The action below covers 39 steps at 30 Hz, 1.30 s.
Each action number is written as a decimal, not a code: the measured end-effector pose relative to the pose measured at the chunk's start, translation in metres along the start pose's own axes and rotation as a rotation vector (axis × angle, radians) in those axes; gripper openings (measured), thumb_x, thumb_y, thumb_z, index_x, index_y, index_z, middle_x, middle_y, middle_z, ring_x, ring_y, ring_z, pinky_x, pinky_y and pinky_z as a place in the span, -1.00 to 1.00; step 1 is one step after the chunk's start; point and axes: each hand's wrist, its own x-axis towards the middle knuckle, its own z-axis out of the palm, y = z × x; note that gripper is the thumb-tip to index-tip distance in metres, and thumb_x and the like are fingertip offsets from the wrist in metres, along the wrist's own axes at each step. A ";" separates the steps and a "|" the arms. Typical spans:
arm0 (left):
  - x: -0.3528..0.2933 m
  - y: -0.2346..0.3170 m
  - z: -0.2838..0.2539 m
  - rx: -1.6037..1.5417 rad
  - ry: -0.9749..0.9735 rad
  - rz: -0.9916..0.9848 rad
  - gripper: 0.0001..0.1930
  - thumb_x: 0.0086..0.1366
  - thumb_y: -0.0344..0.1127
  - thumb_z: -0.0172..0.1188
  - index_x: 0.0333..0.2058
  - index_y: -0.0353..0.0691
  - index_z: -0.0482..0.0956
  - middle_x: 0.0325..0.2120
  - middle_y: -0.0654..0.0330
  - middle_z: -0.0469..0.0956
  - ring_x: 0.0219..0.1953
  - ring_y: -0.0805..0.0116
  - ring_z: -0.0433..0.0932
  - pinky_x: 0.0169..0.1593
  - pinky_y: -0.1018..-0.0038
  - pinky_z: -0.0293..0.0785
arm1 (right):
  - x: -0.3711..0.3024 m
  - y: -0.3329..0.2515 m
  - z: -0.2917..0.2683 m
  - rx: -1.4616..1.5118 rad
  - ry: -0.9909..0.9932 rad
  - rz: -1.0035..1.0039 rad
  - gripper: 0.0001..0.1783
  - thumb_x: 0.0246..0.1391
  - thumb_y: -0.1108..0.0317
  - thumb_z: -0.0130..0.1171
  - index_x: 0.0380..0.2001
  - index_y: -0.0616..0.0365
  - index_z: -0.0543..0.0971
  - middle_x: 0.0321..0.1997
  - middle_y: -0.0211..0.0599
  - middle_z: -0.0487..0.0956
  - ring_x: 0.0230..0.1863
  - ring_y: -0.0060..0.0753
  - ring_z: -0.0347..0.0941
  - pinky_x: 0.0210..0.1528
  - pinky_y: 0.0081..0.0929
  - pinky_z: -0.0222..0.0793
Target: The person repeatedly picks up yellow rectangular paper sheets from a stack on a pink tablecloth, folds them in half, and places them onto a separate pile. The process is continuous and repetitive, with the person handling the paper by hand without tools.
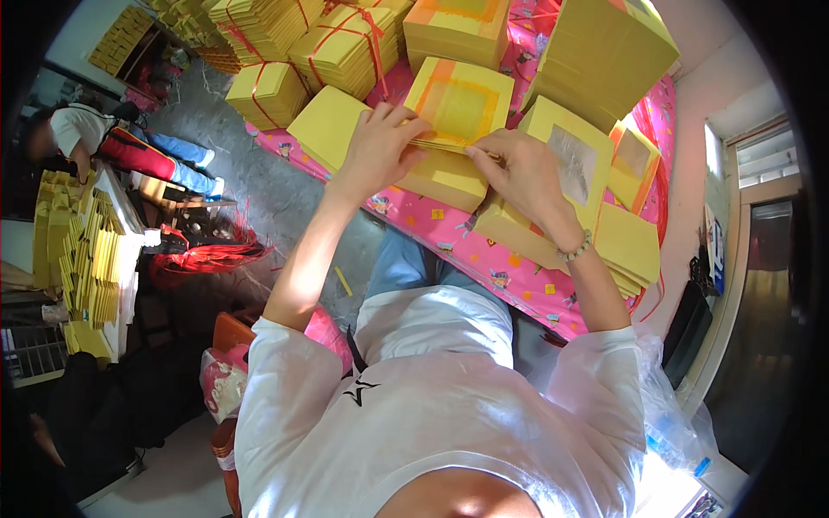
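Note:
A few sheets of yellow paper, the top one bearing an orange-bordered gold square (458,102), lie tilted over a yellow paper stack (445,180). My left hand (380,148) is closed on the left part of their near edge. At the right corner of that same edge, my right hand (524,168) pinches the paper sheets between thumb and fingers. Beside my left hand sits a plain yellow stack (330,128). Just past my right hand is a stack with a silvery square (572,160) on top.
The table wears a pink patterned cloth (518,298). Red-tied yellow bundles (345,52) crowd its far left, and a large yellow block (600,60) stands far right. Red strings (207,259) hang left. Another person (129,142) works at a side table. A plastic bag (678,432) sits near right.

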 end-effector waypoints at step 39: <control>0.018 0.052 -0.022 -1.555 -0.031 -0.518 -0.58 0.33 -0.30 0.07 0.11 -0.29 0.25 -0.01 0.17 0.44 0.04 0.42 0.43 0.08 0.48 0.36 | -0.003 -0.004 -0.012 0.992 -0.064 0.383 -0.43 0.06 0.26 0.23 0.08 0.32 0.35 0.00 -0.18 0.50 -0.02 -0.45 0.45 0.00 -0.49 0.39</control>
